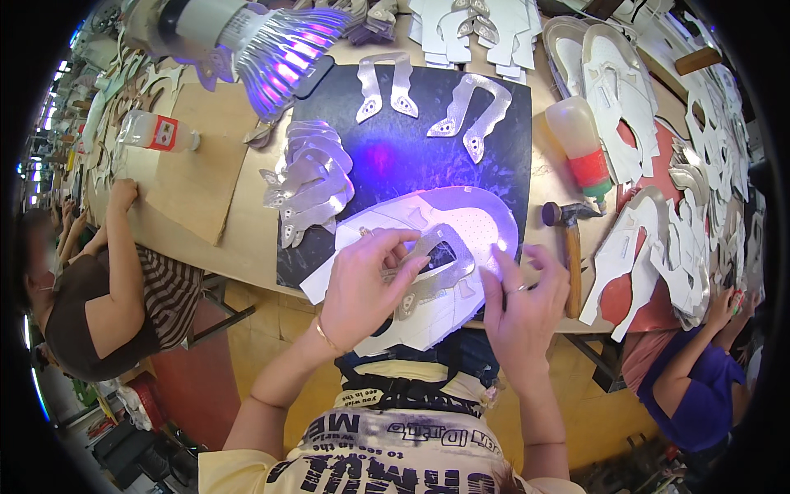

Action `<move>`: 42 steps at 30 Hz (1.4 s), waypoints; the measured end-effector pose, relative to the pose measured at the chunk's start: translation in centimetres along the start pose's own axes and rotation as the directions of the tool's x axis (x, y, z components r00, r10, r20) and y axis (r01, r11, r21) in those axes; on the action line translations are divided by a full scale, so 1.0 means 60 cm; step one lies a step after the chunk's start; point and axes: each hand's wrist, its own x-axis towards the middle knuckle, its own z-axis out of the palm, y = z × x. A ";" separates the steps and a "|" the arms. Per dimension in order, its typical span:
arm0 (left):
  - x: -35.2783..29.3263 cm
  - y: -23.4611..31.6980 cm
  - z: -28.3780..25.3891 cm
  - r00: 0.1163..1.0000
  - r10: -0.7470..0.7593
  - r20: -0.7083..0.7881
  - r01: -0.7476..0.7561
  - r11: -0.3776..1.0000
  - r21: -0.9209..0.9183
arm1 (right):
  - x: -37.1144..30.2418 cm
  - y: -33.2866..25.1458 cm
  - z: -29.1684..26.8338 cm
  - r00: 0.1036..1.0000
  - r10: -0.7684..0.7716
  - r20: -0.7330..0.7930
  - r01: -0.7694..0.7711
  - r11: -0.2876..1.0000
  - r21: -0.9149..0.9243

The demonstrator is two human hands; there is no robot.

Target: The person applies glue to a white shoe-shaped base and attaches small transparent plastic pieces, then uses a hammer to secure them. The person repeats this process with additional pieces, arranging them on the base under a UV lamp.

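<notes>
At frame centre, the left hand (366, 284) is pinching a silver cutout (440, 284), seemingly light, bendy, best gripped by edges; the right hand (527, 305) is holding its fingers apart.

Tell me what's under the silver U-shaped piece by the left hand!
Under the silver U-shaped piece is a big white piece, showing around it and lying partly over the black mat. The spot right beneath the silver is covered, and the left hand hides some too.

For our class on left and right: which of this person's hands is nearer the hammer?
Right. The right hand is close to the hammer, just left of its handle; the left hand is farther left, at the silver cut-out piece.
</notes>
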 end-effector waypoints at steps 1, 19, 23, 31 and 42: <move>-0.004 -0.001 0.007 1.000 0.016 -0.025 -0.015 0.999 0.032 | -0.001 -0.002 0.003 0.999 -0.045 0.029 0.043 0.997 0.063; -0.035 -0.014 0.034 0.950 0.310 -0.041 -0.287 0.916 0.279 | 0.007 0.001 0.028 0.958 -0.163 0.235 0.169 0.986 -0.008; -0.034 -0.013 0.039 0.972 0.208 -0.107 -0.184 0.964 0.194 | 0.014 -0.003 0.016 0.934 -0.129 0.333 0.135 0.991 0.005; -0.035 -0.012 0.037 0.985 0.141 -0.104 -0.124 0.980 0.153 | 0.027 -0.012 0.018 0.925 -0.134 0.355 0.158 0.987 -0.040; -0.039 -0.016 0.030 0.982 0.094 -0.167 -0.076 0.991 0.113 | 0.032 -0.012 0.024 0.925 -0.125 0.360 0.169 0.981 -0.093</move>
